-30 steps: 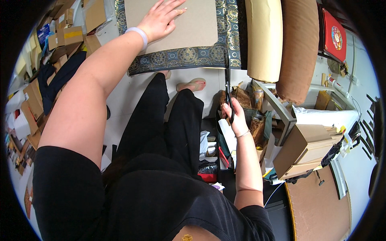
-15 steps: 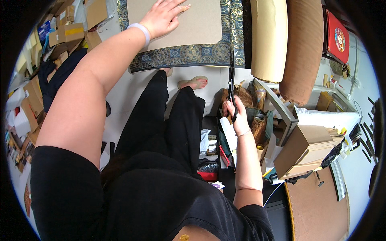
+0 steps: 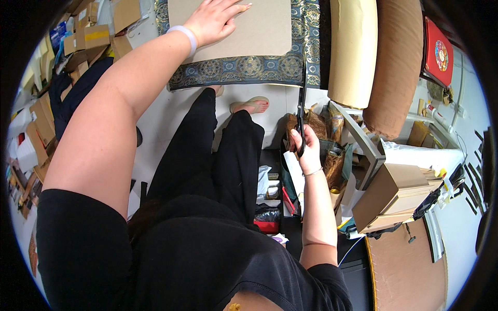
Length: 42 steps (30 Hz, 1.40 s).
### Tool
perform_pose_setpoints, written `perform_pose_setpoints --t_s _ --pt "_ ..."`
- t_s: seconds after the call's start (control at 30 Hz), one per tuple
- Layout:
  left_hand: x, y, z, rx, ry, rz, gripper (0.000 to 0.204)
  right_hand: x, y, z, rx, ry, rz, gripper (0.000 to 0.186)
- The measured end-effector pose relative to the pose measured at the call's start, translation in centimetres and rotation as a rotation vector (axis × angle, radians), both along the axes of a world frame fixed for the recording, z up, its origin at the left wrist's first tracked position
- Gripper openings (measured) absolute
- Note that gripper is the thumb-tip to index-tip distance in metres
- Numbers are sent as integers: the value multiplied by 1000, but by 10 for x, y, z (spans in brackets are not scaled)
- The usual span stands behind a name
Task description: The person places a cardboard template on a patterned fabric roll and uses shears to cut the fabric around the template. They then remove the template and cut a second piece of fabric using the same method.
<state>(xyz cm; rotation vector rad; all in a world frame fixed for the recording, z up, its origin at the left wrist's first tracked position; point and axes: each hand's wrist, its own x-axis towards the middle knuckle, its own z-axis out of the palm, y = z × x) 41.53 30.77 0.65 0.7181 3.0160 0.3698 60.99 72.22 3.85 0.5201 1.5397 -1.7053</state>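
My left hand point(image 3: 217, 22) lies flat with its fingers stretched out on a beige-grey sheet of board point(image 3: 254, 37). Beneath the board is a patterned brocade fabric point(image 3: 233, 71) in blue, black and gold, showing as a border along its near and right sides. My right hand point(image 3: 310, 154) is closed around the handles of black scissors point(image 3: 301, 110). The scissor blades reach up over the fabric's near edge, close to its right side, and point away from me. Whether the blades are fully together is hard to see.
A cream roll point(image 3: 353, 57) and a brown roll point(image 3: 395, 72) stand right of the fabric. Below them are a grey frame point(image 3: 358, 137), brown wrapped bundles and cardboard sheets point(image 3: 389, 189). A red folder point(image 3: 438, 52) is at far right. Cardboard boxes point(image 3: 92, 39) pile up on the left.
The scissor handles look closer together than before. The fabric, board and rolls sit slightly further right in view. My left hand stays flat on the board.
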Motion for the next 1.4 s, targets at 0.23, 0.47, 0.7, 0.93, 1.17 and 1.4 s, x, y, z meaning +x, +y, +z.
perform_pose_setpoints --t_s 0.23,0.47,0.7,0.93,1.17,1.4 --pt "-2 -1 0 0 -22 -1 62 -9 0 0 -9 -3 11 24" --pt "-1 -2 0 -14 -20 2 63 -25 -8 -3 37 11 7 25" --pt "-1 -4 -3 -29 -14 -5 63 -26 -13 2 99 17 18 27" --pt "-3 -5 -8 -18 -1 -21 62 -50 -19 2 77 8 36 29" --pt "-3 -7 -6 -12 -28 -22 65 -65 -26 3 99 39 45 29" --pt "-5 -1 -5 7 118 2 49 -70 -25 5 109 12 50 29"
